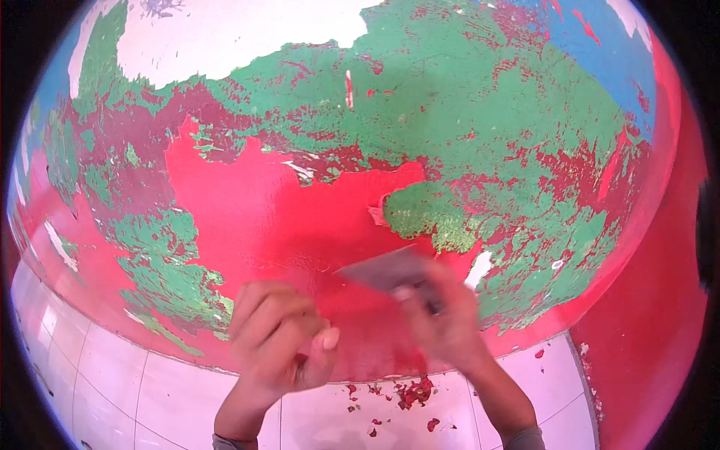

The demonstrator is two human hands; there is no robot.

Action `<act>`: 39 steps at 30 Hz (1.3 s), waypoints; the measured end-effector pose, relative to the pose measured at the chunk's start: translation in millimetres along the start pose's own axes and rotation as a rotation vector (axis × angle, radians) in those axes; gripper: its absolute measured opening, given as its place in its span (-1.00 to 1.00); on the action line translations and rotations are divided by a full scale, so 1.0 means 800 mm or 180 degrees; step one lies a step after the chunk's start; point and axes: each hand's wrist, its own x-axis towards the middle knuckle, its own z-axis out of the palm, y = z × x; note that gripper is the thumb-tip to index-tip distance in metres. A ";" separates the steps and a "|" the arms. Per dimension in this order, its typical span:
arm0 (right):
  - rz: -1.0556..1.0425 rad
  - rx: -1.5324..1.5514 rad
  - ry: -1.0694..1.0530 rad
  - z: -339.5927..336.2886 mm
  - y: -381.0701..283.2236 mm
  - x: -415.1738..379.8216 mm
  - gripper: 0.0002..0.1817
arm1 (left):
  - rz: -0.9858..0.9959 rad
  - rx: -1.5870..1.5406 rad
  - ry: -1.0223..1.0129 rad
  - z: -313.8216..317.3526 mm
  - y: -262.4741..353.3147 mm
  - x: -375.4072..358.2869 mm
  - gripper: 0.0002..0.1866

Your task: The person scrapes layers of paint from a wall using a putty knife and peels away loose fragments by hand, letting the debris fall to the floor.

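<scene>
Scraper [386, 268]: flat grey blade, held against the wall [255, 217], low centre of frame, blade edge pointing up-left onto bare red surface. Motion blur on blade; exact shape of handle cannot be made out.

Right hand [442, 315]: fingers closed around the scraper's lower end, blurred. Grey sleeve edge visible at wrist, bottom of frame.

Left hand [281, 341]: curled into a loose fist, thumb laid across the fingers, just beside the wall and left of the scraper. Whether it pinches anything small I cannot tell; possibly a red fleck between the fingers.

Wall surface: smooth red coat in the middle band, exposed. Above and to both sides, green paint [465, 112] lies over the red in ragged, flaking patches, red showing through in many spots. A curled paint flap [378, 214] stands off the wall at the green edge just above the blade. White area [225, 34] at top; blue at upper right corner.

Floor: white tiles [112, 367] with grey joints, meeting the wall foot. Red paint chips [412, 391] scattered on tiles between and below the hands.
</scene>
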 end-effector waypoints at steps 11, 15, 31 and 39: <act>0.0169 0.0425 0.0918 -0.021 0.007 0.032 -0.66 | 0.1062 0.1591 -0.0487 0.045 -0.041 0.089 -0.66; -0.0005 0.0283 0.0715 -0.018 0.021 0.034 -0.66 | 0.1849 0.1674 -0.0836 0.024 -0.053 0.114 -0.72; -0.0709 -0.0507 -0.0922 0.005 0.031 -0.012 -0.63 | 0.0213 0.1263 -0.2533 -0.056 -0.051 -0.023 -0.76; 0.0036 -0.0047 0.0365 -0.055 0.021 -0.009 -0.67 | 0.0508 0.0537 -0.2754 0.014 -0.003 -0.002 -0.92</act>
